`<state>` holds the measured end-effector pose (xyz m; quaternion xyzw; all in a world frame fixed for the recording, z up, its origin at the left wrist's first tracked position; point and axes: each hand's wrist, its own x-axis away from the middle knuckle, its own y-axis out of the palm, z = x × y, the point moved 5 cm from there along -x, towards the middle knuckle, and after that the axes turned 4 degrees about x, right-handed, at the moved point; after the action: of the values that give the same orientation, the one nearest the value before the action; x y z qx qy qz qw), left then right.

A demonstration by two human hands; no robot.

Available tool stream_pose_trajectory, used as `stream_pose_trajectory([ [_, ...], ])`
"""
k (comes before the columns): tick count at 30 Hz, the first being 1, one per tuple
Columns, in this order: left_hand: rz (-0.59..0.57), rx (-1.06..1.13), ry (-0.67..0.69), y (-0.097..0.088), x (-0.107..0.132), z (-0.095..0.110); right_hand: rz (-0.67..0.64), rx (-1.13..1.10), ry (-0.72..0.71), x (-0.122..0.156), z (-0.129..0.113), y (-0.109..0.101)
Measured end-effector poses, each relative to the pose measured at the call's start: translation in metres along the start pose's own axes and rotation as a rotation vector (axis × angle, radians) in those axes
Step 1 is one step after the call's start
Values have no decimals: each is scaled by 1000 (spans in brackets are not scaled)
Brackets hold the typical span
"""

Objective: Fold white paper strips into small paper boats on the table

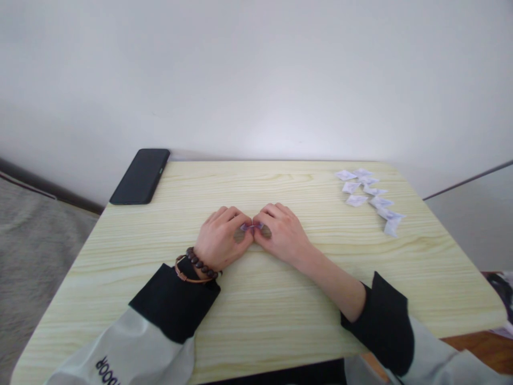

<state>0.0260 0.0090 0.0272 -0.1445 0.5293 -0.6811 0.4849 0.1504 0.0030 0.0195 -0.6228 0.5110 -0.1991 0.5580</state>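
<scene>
A small folded piece of paper, white with purple tints, is pinched between my two hands at the middle of the table. My left hand closes thumb and forefinger on its left part. From the other side my right hand grips it in the same way, the fingertips of both hands nearly touching. Much of the paper is hidden behind the fingers, so its exact fold cannot be made out. Several small folded paper shapes, pale and pointed like little boats, lie in a loose cluster to the right, apart from my hands.
A black phone lies at the back left corner of the light wood-grain table. Right behind the table rises a white wall. Grey fabric shows beyond the left edge, and dark items sit past the right edge.
</scene>
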Motion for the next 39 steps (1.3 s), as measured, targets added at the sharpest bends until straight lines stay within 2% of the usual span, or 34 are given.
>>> stream_pose_trajectory([
  [7, 14, 21, 38, 3, 2, -3, -26, 8, -1, 1, -1, 0],
  [16, 7, -14, -33, 2, 0, -2, -49, -2, 26, 2, 1, 0],
  [26, -20, -33, -54, 4, 0, -1, -70, -16, 42, 2, 0, 0],
  [30, -2, 14, -45, 2, 1, -4, -71, -94, -6, 2, 4, -2],
  [33, 19, 94, -16, 0, 2, -10, -73, -239, -69, 2, 9, -5],
  [35, 21, 157, 2, -2, 3, -15, -57, -313, -51, 2, 14, -7],
  [39, 45, 219, -16, -5, 5, -25, -49, -314, 45, 2, 22, -6],
])
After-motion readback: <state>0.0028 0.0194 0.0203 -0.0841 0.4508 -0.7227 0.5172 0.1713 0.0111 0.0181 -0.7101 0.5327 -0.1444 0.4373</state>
